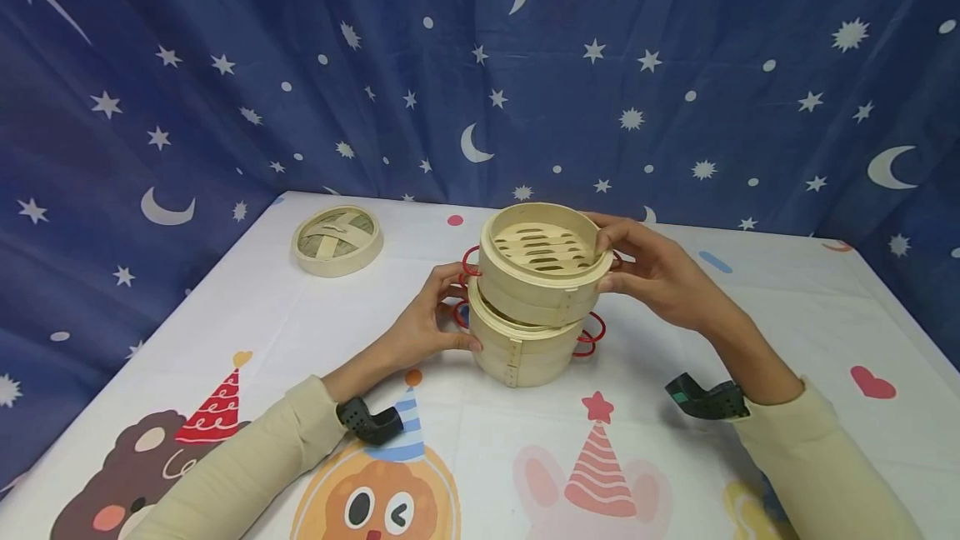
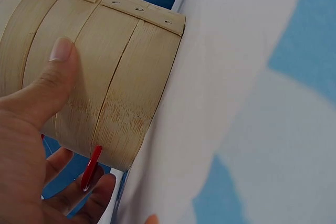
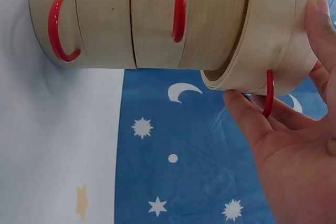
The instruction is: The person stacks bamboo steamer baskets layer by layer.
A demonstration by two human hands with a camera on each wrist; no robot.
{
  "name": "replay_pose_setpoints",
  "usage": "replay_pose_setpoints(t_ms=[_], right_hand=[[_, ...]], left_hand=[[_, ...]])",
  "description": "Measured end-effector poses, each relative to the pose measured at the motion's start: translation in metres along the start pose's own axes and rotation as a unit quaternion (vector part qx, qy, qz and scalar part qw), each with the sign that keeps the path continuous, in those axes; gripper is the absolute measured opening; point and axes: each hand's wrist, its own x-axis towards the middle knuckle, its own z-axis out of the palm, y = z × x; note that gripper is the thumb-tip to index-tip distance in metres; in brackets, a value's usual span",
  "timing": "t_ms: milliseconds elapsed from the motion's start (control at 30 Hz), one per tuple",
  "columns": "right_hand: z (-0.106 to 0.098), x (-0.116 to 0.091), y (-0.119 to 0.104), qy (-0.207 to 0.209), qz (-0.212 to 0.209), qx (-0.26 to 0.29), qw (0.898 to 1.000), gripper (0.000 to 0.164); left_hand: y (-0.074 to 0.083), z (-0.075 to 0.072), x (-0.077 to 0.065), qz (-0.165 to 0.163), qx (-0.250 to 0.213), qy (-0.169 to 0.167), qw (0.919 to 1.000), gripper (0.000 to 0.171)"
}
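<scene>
A bamboo steamer basket [image 1: 536, 294] with a slatted floor sits tilted and slightly off-line on top of the lower steamer baskets [image 1: 517, 352]. My right hand [image 1: 660, 277] grips this top basket at its right side, thumb and fingers around the wall near a red handle [image 3: 269, 94]. On the left, my left hand [image 1: 423, 319] holds the lower baskets, its thumb pressed on the front wall [image 2: 79, 93] and its fingers behind, by another red handle [image 2: 92, 167]. In the right wrist view, a gap shows between the top basket [image 3: 275, 30] and the basket under it [image 3: 210, 24].
A round woven bamboo lid [image 1: 337, 244] lies at the back left of the table. White cloth with cartoon prints [image 1: 465, 440] covers the table. Behind it hangs a blue curtain [image 1: 420, 40] with moons and stars.
</scene>
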Motion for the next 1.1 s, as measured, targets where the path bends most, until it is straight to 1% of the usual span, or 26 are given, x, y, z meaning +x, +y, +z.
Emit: replay_pose_setpoints(t_ms=[333, 667, 900, 1100], right_hand=[[0.0035, 0.0013, 0.0006, -0.001, 0.004, -0.005, 1.000, 0.030], [0.0048, 0.0013, -0.0002, -0.002, 0.007, -0.002, 1.000, 0.030], [0.0067, 0.0021, -0.0006, 0.003, 0.005, 0.022, 1.000, 0.030], [0.0072, 0.0026, 0.0002, -0.003, 0.001, 0.026, 1.000, 0.031]], left_hand=[[-0.0012, -0.0003, -0.0004, 0.013, -0.012, 0.001, 0.9998, 0.092], [-0.0028, -0.0012, -0.0013, 0.011, -0.018, -0.004, 0.9998, 0.093], [-0.0039, -0.0017, -0.0012, 0.012, -0.022, -0.006, 0.9997, 0.092], [-0.0038, -0.0010, -0.0010, 0.005, -0.024, -0.009, 0.9997, 0.095]])
